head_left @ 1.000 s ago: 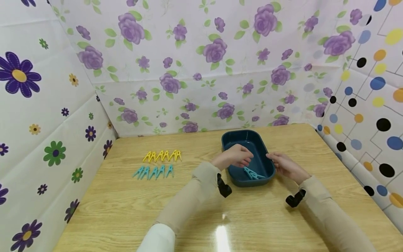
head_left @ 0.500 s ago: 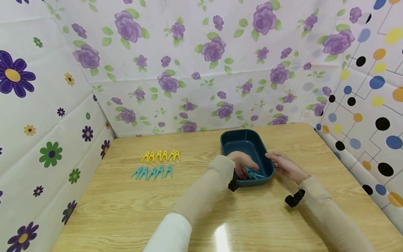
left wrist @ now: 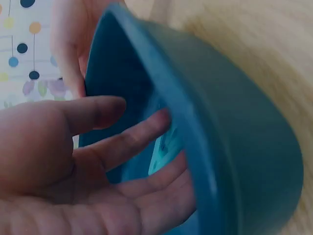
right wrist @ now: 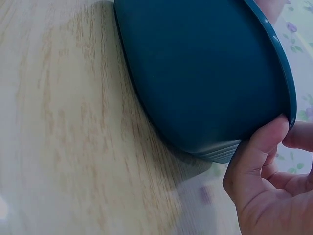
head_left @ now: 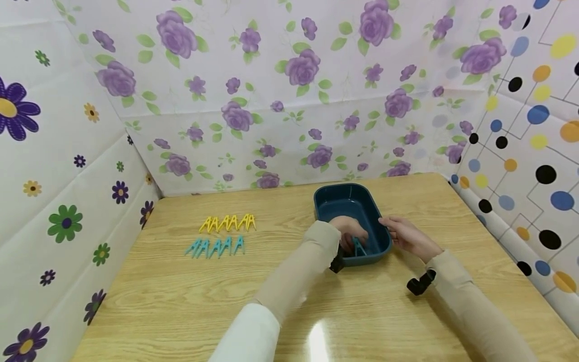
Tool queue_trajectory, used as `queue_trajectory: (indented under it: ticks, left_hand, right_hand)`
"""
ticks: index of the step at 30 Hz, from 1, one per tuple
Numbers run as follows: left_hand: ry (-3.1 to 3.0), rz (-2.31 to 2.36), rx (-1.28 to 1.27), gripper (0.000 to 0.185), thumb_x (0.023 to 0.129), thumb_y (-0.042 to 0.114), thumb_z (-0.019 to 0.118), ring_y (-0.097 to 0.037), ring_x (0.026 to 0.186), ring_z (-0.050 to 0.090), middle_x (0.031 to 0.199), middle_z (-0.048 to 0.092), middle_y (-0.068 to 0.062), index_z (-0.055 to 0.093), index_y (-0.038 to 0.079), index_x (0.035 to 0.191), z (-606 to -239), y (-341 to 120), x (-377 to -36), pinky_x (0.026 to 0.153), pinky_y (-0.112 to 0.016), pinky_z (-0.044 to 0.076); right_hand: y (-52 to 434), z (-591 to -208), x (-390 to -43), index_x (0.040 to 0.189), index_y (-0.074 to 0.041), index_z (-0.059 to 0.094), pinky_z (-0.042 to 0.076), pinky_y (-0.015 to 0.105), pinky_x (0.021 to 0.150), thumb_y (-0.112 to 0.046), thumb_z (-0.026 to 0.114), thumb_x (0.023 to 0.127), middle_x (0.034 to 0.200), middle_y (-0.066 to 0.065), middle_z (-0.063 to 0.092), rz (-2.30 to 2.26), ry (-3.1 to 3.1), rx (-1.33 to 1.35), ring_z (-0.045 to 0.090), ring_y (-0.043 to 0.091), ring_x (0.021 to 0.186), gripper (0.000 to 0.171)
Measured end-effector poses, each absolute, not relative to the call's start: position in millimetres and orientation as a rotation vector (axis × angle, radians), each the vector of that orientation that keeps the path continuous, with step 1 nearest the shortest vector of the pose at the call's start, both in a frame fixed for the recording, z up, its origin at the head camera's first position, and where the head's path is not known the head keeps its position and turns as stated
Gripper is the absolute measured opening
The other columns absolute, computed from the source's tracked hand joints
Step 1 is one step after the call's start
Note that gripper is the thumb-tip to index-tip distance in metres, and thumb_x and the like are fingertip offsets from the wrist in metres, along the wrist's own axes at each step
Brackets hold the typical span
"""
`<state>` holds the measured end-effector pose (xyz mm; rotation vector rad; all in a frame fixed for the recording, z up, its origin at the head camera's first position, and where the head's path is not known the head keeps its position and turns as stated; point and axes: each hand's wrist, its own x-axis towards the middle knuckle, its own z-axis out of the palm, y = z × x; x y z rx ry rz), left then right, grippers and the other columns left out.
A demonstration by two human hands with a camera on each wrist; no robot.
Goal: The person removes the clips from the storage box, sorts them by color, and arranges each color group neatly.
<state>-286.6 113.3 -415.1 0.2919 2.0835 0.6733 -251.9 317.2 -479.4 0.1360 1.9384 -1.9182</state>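
A dark blue tray [head_left: 362, 195] sits right of centre on the wooden table [head_left: 181, 301]. My left hand [head_left: 349, 232] reaches into the tray, fingers fairly straight. In the left wrist view its fingertips [left wrist: 159, 120] touch a teal clothespin [left wrist: 162, 147] against the tray's inner wall [left wrist: 230, 127]. In the head view that clothespin [head_left: 359, 247] shows at the tray's near end. My right hand [head_left: 404, 234] holds the tray's right rim, and in the right wrist view its thumb [right wrist: 261, 142] presses the outer wall [right wrist: 195, 73].
Two rows of clothespins lie on the table's left half, a yellow row [head_left: 228, 222] behind a teal row [head_left: 214, 247]. Patterned paper walls [head_left: 289, 100] close in the table on three sides. A black wrist camera [head_left: 418, 284] hangs under the right sleeve.
My left hand has moved from above the tray's middle down into its near end, onto the teal clothespins. My right hand has stayed on the rim. The view has shifted slightly.
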Motion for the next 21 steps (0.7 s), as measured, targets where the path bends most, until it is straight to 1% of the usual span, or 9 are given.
queue_trajectory:
  ticks: [5,7,10,12,14,17,18,19,21]
  left_hand:
    - [2.284,0.586,0.381,0.036,0.101,0.03,0.046,-0.03,0.105,0.062,0.134,0.055,-0.015,0.069,0.007,0.116,-415.4,100.1,-295.6,0.07,-0.032,0.052]
    - [2.351,0.552,0.401,0.036,0.101,0.03,0.046,-0.027,0.096,0.061,0.133,0.055,-0.012,0.071,0.006,0.11,-415.8,97.1,-300.1,0.067,-0.031,0.049]
    - [2.443,0.519,0.391,0.032,0.099,0.029,0.049,-0.018,0.071,0.051,0.103,0.061,-0.009,0.069,0.006,0.089,-418.3,95.8,-306.2,0.062,-0.028,0.042]
    - [2.495,0.511,0.366,0.027,0.097,0.028,0.053,-0.014,0.057,0.039,0.081,0.053,-0.005,0.061,0.008,0.081,-421.1,97.5,-308.9,0.056,-0.027,0.037]
    - [2.528,0.489,0.336,0.021,0.096,0.026,0.055,-0.012,0.052,0.03,0.074,0.043,-0.003,0.055,0.009,0.084,-423.3,100.8,-310.2,0.054,-0.026,0.032]
    - [2.551,0.485,0.278,0.021,0.094,0.025,0.06,-0.014,0.058,0.037,0.086,0.052,-0.006,0.061,0.005,0.1,-427.5,106.7,-310.5,0.055,-0.027,0.033]
    - [2.553,0.481,0.257,0.024,0.094,0.025,0.061,-0.015,0.063,0.044,0.094,0.056,-0.008,0.063,0.004,0.105,-428.2,108.9,-310.1,0.058,-0.027,0.038]
    - [2.56,0.454,0.244,0.027,0.093,0.025,0.063,-0.016,0.071,0.05,0.106,0.059,-0.009,0.064,0.004,0.11,-429.4,111.4,-310.5,0.062,-0.027,0.041]
    - [2.58,0.402,0.201,0.033,0.089,0.028,0.069,-0.018,0.092,0.059,0.126,0.059,-0.009,0.067,0.008,0.116,-454.2,123.0,-328.8,0.074,-0.028,0.049]
  right_hand:
    - [317.8,-478.5,-250.9,0.122,-0.006,0.046,0.049,0.018,0.062,-0.037,0.051,0.101,0.085,-0.01,0.064,-1.927,1.927,0.123,0.061,0.001,0.071,0.038]
    - [317.7,-478.2,-250.5,0.125,-0.005,0.045,0.049,0.018,0.062,-0.037,0.05,0.101,0.085,-0.01,0.065,-1.928,1.927,0.124,0.061,0.001,0.071,0.041]
    - [317.4,-478.5,-250.6,0.131,-0.003,0.041,0.048,0.017,0.061,-0.037,0.05,0.1,0.086,-0.01,0.065,-1.925,1.931,0.128,0.061,0.0,0.07,0.047]
    - [317.2,-479.3,-251.1,0.134,-0.002,0.038,0.048,0.017,0.06,-0.037,0.051,0.1,0.087,-0.01,0.065,-1.924,1.933,0.136,0.061,0.0,0.07,0.051]
    - [317.6,-480.3,-251.7,0.137,-0.001,0.037,0.049,0.018,0.062,-0.038,0.052,0.1,0.09,-0.01,0.066,-1.921,1.938,0.141,0.062,0.001,0.072,0.055]
    - [318.3,-481.5,-252.3,0.137,0.0,0.037,0.049,0.018,0.064,-0.04,0.053,0.099,0.092,-0.009,0.065,-1.902,1.956,0.139,0.061,0.001,0.073,0.058]
    - [318.6,-481.8,-252.4,0.138,0.0,0.036,0.049,0.018,0.065,-0.04,0.053,0.099,0.092,-0.01,0.065,-1.895,1.963,0.139,0.061,0.001,0.074,0.058]
    - [318.7,-481.8,-252.2,0.137,0.0,0.038,0.049,0.018,0.065,-0.04,0.052,0.099,0.091,-0.01,0.065,-1.89,1.971,0.137,0.06,0.0,0.073,0.057]
    - [318.5,-482.3,-252.2,0.133,-0.001,0.041,0.049,0.018,0.064,-0.039,0.051,0.1,0.089,-0.01,0.065,-1.89,1.975,0.136,0.06,0.0,0.072,0.051]
